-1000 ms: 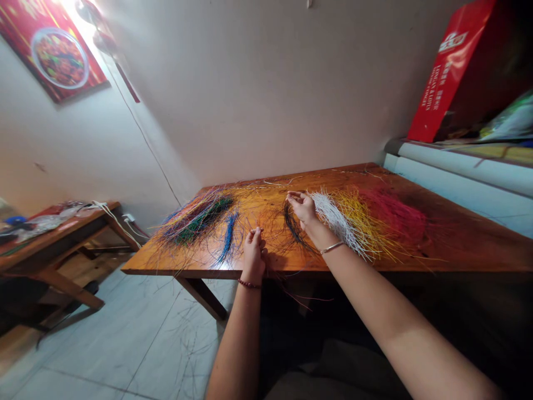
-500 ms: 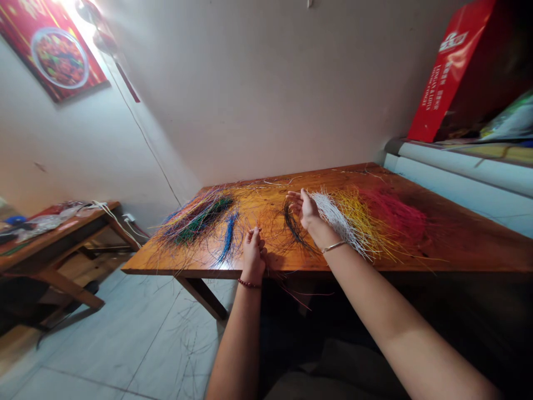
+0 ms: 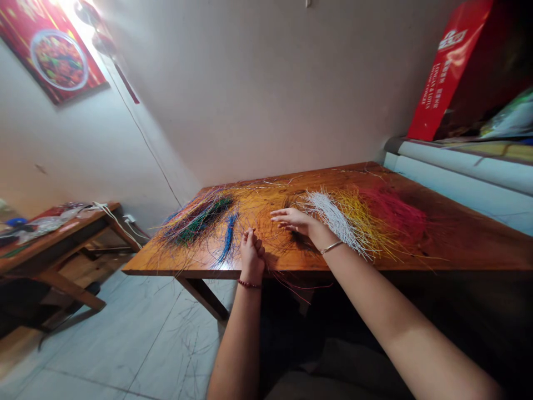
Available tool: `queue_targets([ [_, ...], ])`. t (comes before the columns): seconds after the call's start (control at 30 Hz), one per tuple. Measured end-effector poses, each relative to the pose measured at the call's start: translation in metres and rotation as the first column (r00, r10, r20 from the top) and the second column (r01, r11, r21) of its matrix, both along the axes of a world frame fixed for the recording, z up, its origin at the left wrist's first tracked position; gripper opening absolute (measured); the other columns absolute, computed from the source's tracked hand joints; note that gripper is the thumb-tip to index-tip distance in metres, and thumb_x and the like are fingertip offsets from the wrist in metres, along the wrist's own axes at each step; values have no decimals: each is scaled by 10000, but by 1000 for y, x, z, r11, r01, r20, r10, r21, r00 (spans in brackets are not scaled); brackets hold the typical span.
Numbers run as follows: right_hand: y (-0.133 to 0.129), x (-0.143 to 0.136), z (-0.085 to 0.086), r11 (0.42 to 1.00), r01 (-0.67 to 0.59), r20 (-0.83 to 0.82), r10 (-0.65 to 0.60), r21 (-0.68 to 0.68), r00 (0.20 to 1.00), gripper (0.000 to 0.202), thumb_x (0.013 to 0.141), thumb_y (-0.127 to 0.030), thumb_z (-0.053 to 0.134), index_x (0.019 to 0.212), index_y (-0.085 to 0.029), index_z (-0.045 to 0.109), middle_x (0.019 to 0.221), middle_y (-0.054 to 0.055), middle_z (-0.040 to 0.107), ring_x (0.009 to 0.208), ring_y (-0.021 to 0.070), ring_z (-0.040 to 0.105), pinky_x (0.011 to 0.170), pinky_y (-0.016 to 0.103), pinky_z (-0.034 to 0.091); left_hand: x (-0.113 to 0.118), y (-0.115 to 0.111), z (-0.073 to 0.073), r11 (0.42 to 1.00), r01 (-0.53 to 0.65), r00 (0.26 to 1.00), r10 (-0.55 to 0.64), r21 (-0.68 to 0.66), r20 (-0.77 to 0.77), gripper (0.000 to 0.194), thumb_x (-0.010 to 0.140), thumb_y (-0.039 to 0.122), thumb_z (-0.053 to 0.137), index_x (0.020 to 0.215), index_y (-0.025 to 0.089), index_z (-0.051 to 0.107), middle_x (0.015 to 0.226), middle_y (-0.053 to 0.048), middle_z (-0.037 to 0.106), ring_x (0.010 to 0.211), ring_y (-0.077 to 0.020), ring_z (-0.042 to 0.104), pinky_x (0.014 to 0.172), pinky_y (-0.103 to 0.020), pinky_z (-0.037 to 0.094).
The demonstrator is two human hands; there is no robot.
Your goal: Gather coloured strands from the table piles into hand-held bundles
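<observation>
My left hand (image 3: 252,253) is closed near the front edge of the wooden table (image 3: 466,244). Thin reddish wire strands (image 3: 297,286) trail from beneath it past the edge. My right hand (image 3: 295,219) hovers with its fingers stretched out, pointing left, and nothing shows in its grasp. Partly hidden below that hand lies a bundle of black wires (image 3: 296,240). White wires (image 3: 333,219) fan out just right of my right wrist. A small bundle of blue wires (image 3: 229,236) lies left of my left hand.
Yellow wires (image 3: 360,216) and pink-red wires (image 3: 397,214) spread further right. At the left end is a mixed pile with green wires (image 3: 204,222). A red box (image 3: 449,72) stands on a white unit at right. Loose strands litter the floor (image 3: 166,339).
My right hand has moved left and turned, from upright beside the black wires to reaching across above them. My left hand has stayed nearly in place.
</observation>
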State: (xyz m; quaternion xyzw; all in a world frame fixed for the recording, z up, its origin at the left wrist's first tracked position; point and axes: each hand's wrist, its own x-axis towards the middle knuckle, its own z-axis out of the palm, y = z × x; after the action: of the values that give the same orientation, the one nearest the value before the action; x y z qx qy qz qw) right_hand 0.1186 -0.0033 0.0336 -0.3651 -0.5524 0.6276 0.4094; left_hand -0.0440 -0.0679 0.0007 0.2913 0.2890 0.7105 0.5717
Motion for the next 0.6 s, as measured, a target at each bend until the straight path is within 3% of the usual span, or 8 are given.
queue_targets([
  [0.07, -4, -2, 1, 989, -122, 43, 119, 82, 992, 390, 669, -220, 729, 1044, -173, 634, 893, 70, 657, 636, 87, 584, 543, 159, 454, 1, -1, 0, 1000, 15, 1000, -15, -7, -20, 301, 654, 330, 698, 838, 173, 519, 501, 109, 207, 342, -10, 169, 315, -141, 91],
  [0.13, -6, -5, 0, 972, -161, 52, 155, 170, 987, 462, 654, -301, 743, 1086, -190, 625, 886, 62, 656, 624, 83, 571, 522, 156, 441, 2, -2, 2, 1000, 25, 998, -25, -14, -52, 308, 651, 344, 699, 826, 180, 506, 508, 108, 223, 343, -8, 173, 315, -140, 91],
  [0.3, -1, -15, -8, 945, -125, -2, 132, 302, 991, 426, 654, -397, 719, 1015, -177, 666, 794, 49, 654, 567, 69, 535, 471, 146, 406, 7, -6, 5, 999, 22, 989, -27, -34, -144, 332, 643, 385, 696, 791, 185, 476, 527, 103, 269, 349, -5, 204, 317, -136, 115],
  [0.6, -4, -19, -6, 964, -14, -113, 46, 267, 993, 391, 643, -442, 714, 917, -164, 692, 838, 60, 659, 540, 58, 550, 486, 151, 429, 8, -5, 3, 999, 0, 972, -10, -40, -234, 365, 632, 424, 693, 809, 181, 487, 571, 86, 337, 376, -5, 263, 330, -128, 158],
])
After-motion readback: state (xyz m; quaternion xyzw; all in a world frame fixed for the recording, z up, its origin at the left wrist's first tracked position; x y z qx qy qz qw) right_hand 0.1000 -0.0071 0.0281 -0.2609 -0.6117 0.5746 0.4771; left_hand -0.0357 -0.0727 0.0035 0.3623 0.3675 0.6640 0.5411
